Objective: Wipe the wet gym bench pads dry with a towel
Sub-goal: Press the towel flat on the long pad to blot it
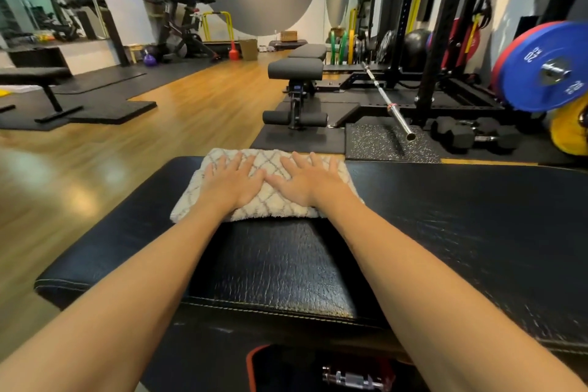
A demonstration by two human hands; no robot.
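Both hands lay flat with fingers spread, the left hand (230, 183) and right hand (307, 181) side by side, thumbs nearly touching, pressing the folded towel (191, 204) onto the black bench pad (273, 267). The towel sat at the pad's far edge, straight ahead at full reach, its long axis running left to right across the arms. Neither hand was nearer. The cracked vinyl glistened toward the person, probably still damp. Beyond stood another bench (296, 68), a barbell (389, 103), and weight plates (544, 67).
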